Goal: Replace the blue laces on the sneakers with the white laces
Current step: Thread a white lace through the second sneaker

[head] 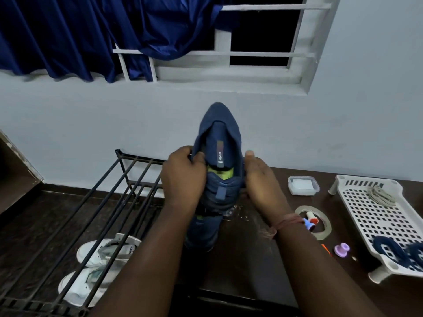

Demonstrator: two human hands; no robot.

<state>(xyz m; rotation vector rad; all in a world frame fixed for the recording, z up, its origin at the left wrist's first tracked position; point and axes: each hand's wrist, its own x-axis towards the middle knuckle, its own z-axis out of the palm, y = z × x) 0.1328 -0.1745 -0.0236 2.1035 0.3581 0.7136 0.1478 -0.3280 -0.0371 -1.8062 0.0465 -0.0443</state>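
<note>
A dark blue sneaker [218, 133] is held up, toe pointing away, with no lace in its eyelets. My left hand [183, 177] grips its left side, thumb hooked over the collar edge. My right hand [258, 177] holds the right side near the heel, thumb up along the collar. A second blue sneaker [203, 232] lies on the table under my hands. Blue laces [396, 252] lie on a white perforated tray [366, 216], and a pale bundled lace [381, 195] sits at the tray's far end.
A dark table [247, 266] carries a small lidded plastic box [303, 185], a tape roll [320, 225] with small bottles, and a purple cap [341, 249]. A black metal shoe rack [109, 202] stands on the left over white sneakers [98, 268]. The wall and a window lie beyond.
</note>
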